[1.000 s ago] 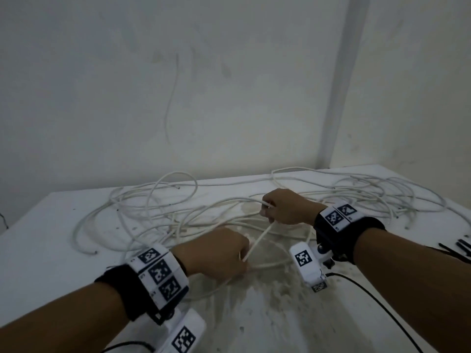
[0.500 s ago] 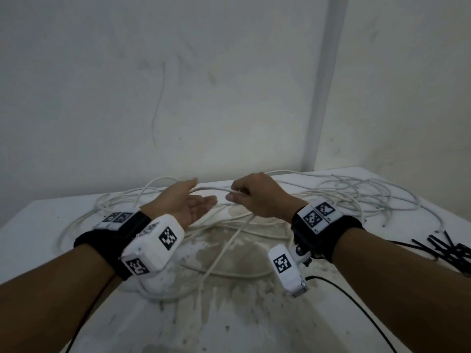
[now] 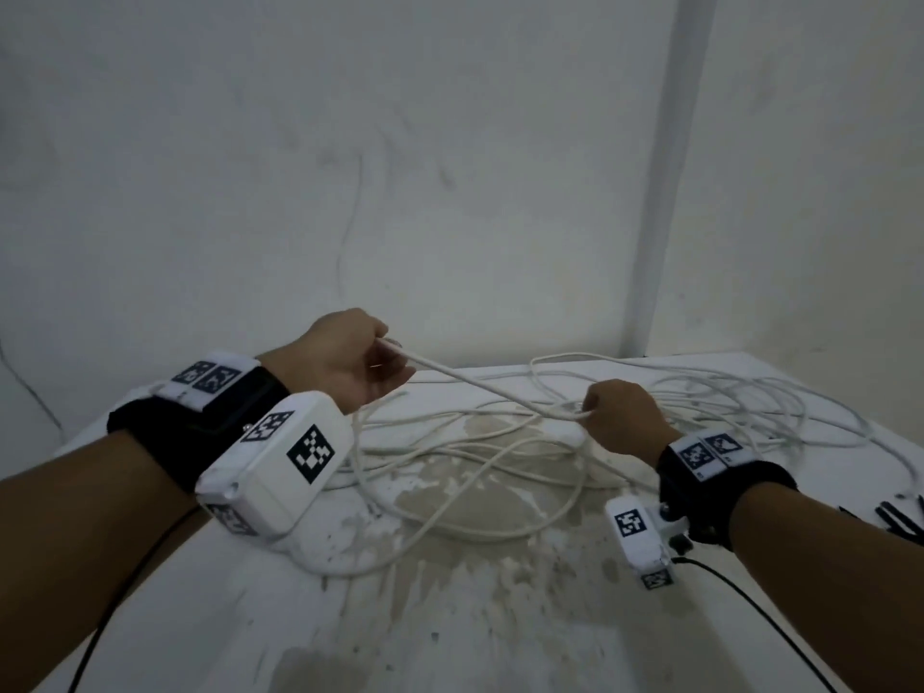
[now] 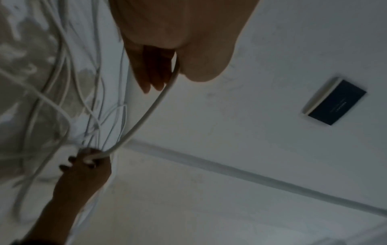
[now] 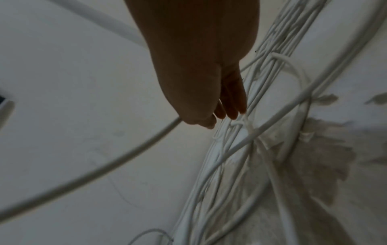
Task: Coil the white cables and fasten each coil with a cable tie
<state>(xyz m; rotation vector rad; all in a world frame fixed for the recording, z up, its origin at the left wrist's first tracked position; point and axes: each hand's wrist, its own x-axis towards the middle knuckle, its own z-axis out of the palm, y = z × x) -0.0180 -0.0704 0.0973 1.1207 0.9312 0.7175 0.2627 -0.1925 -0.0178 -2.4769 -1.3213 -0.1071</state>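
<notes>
I am working over a white table (image 3: 250,617) pushed into the corner of a plain, scuffed white room; its top is badly worn, with a broad brownish patch of flaked paint (image 3: 465,502) spreading from the middle toward me. A pale vertical conduit (image 3: 665,182) runs down the corner behind it, and a thin hairline mark trails down the back wall. In the left wrist view a dark rectangular panel (image 4: 335,102) sits on a light surface overhead. A tangle of loose white cables (image 3: 700,402) sprawls across the far half of the table, mostly uncoiled. My left hand (image 3: 350,365) is raised above the table's far left edge, fingers curled with one cable strand (image 3: 480,382) pinched between thumb and fingertips; from there the strand slopes down to the right through the air. My right hand (image 3: 622,417) hangs low over the tangle, fingers curled in, nipping the same strand near its tips, as the left wrist view confirms. A few black cable ties (image 3: 900,522) lie at the table's right edge, well apart from both hands. Each wrist wears a black strap with white marker blocks, and a thin black lead runs back from each toward me.
</notes>
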